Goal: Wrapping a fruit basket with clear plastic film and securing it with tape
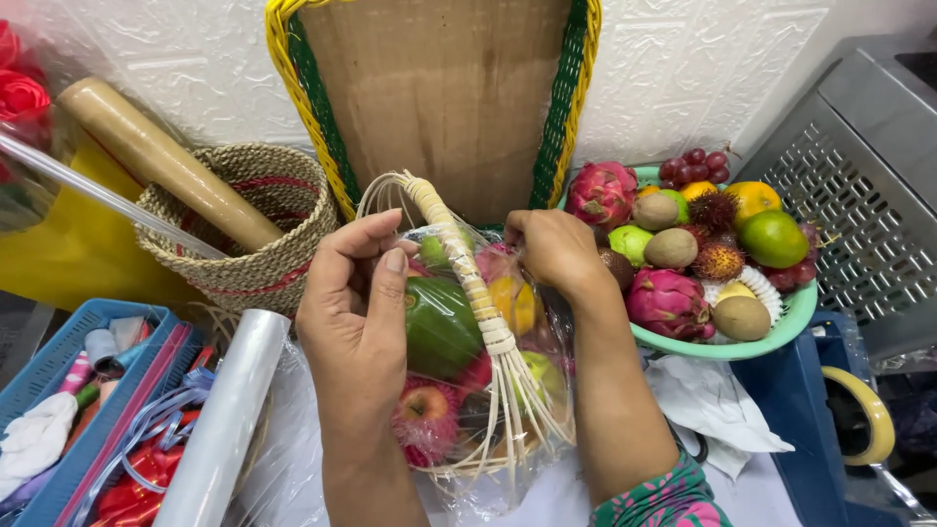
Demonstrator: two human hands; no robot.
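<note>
Pinching clear film [508, 293] around the fruit basket [468, 390] at the desk's middle: my left hand [356, 303] and right hand [556, 249] both grasp film; fruit packed, wrapping unfinished.

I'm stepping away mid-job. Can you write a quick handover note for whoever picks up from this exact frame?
Left hand: fingers pinch the clear plastic wrap at the left side of the basket's top, beside the pale wicker handle.
Right hand: gripping the wrap at the upper right of the handle.
Small wicker fruit basket: on the table between the hands, already filled with a green mango, apples and citrus, film over it.
Roll of clear film: lying lower left.
Green bowl of mixed fruit: to the right, untouched.
Done: basket packed, film drawn up.
Left: gather and fasten the film at the top; it looks loose so far.
</note>
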